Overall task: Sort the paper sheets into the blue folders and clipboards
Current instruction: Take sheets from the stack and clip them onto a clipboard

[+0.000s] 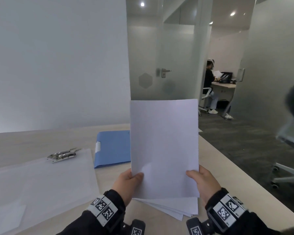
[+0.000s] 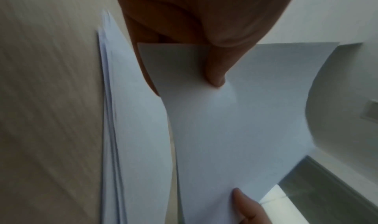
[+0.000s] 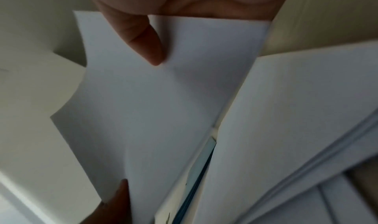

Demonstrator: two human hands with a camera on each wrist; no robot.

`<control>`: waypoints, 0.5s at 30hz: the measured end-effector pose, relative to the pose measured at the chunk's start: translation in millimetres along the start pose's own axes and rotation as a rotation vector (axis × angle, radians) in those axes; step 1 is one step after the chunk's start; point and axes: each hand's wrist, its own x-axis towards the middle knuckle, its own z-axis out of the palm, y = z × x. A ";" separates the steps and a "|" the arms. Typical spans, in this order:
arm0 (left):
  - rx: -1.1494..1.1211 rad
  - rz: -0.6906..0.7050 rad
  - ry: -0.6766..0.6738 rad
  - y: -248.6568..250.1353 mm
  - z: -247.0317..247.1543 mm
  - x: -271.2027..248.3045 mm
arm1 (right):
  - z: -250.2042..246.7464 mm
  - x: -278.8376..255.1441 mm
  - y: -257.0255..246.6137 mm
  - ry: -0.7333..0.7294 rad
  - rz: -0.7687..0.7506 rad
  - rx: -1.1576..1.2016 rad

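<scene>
**Above the desk, one sheet held up by its lower corners**

Above the wooden desk, both hands hold a single white paper sheet upright. The left hand pinches its lower left corner, thumb on the near face, and the right hand pinches the lower right corner the same way; both wrist views show a thumb pressed on the paper with fingers behind. The hands are apart, one at each side of the sheet.

Under the sheet, a fanned stack of paper sheets lies on the desk near the person. A closed blue folder lies farther back, partly hidden by the raised sheet, and a translucent clipboard with a metal clip lies to the left.

The sheet looks very light and limp; it probably stands flat only because both corners are held taut. Released at one corner it would likely droop or curl. It creases easily, so a light pinch near the edges seems best, with the sheet lowered flat before sliding it under the clip or into the folder.
</scene>
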 end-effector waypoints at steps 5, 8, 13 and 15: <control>-0.010 -0.056 0.072 6.7 -52.7 -19.3 | 45.5 -3.9 -4.9 -0.160 -0.067 -0.117; 0.067 -0.071 0.090 6.2 -96.7 -33.3 | 77.7 2.2 -1.2 -0.202 -0.050 -0.097; 0.326 -0.125 0.309 -1.1 -200.7 -52.9 | 133.0 13.5 6.4 -0.251 0.000 -0.068; 0.454 -0.204 0.396 -8.7 -246.6 -61.6 | 155.3 14.4 8.2 -0.271 0.015 -0.032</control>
